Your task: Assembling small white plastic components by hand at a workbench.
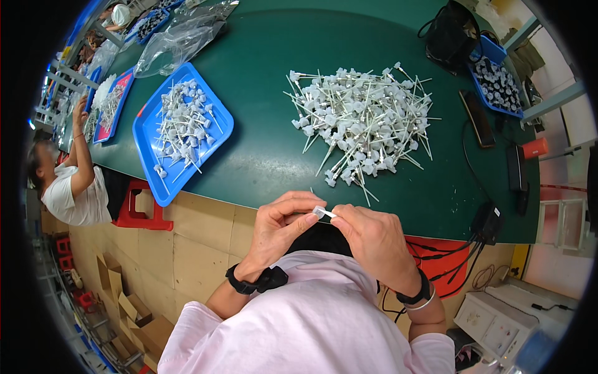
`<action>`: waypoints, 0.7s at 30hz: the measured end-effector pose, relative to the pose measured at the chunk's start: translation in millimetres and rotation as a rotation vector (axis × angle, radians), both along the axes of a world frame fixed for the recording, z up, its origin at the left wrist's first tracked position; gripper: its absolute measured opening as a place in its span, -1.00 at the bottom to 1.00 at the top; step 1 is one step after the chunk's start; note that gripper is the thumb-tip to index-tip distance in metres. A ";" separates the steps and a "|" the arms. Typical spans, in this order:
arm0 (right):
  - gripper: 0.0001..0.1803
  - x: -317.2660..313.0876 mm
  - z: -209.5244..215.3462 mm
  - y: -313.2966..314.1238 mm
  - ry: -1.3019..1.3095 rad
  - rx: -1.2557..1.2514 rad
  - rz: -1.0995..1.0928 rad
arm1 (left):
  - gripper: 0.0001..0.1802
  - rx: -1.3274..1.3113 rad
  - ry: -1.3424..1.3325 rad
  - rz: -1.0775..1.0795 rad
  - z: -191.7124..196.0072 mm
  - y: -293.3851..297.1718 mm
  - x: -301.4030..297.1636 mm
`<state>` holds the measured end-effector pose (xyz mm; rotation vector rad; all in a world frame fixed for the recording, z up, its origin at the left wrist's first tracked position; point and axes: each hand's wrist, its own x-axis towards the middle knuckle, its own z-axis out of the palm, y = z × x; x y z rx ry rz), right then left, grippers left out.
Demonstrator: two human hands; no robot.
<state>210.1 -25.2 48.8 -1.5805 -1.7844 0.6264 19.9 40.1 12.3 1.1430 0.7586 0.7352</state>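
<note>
Between my two hands, just off the table's near edge, is a small white plastic piece with a squarish translucent head and a thin stem [321,212]. My left hand [281,219] pinches the head between thumb and fingers. The stem side is gripped by the closed fingers of my right hand [369,232]. Beyond my hands a large heap of similar pieces [364,121], pale heads on thin sticks, lies loose on the green table [261,118]. To the left, a blue tray [221,134] holds more of them and overhangs the near edge.
Clear plastic bags [180,47] lie at the far left. At right are a black bag [451,37], a blue bin of dark parts [498,87], a phone [477,118] and a black box with cables [486,223]. A co-worker [75,181] works at left beside a red stool [140,209].
</note>
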 end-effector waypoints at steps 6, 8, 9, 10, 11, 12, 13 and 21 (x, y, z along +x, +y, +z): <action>-0.78 12.2 6.2 6.6 0.162 -0.274 0.073 | -0.76 0.172 0.084 -0.013 2.7 -0.4 -0.8; -0.77 11.3 6.6 6.1 0.162 -0.263 0.068 | -0.76 0.172 0.084 -0.003 2.4 -0.4 -0.1; -0.77 8.9 6.1 5.3 0.135 -0.234 0.064 | -0.77 0.144 0.069 0.011 2.5 -0.8 0.5; -0.78 7.3 5.8 4.5 0.109 -0.205 0.060 | -0.77 0.116 0.054 0.024 2.6 -1.2 1.0; -0.79 7.3 7.2 3.7 0.096 -0.192 0.063 | -0.78 0.101 0.036 0.022 1.4 -1.2 1.2; -0.80 8.0 10.4 2.8 0.083 -0.178 0.065 | -0.79 0.088 0.018 0.019 -0.9 -0.6 1.5; -0.82 8.7 12.8 2.1 0.069 -0.164 0.067 | -0.80 0.074 -0.001 0.016 -2.3 0.1 1.7; -0.85 11.5 12.4 -1.5 0.111 -0.153 -0.020 | -0.83 -0.009 0.008 0.050 -0.4 1.3 5.5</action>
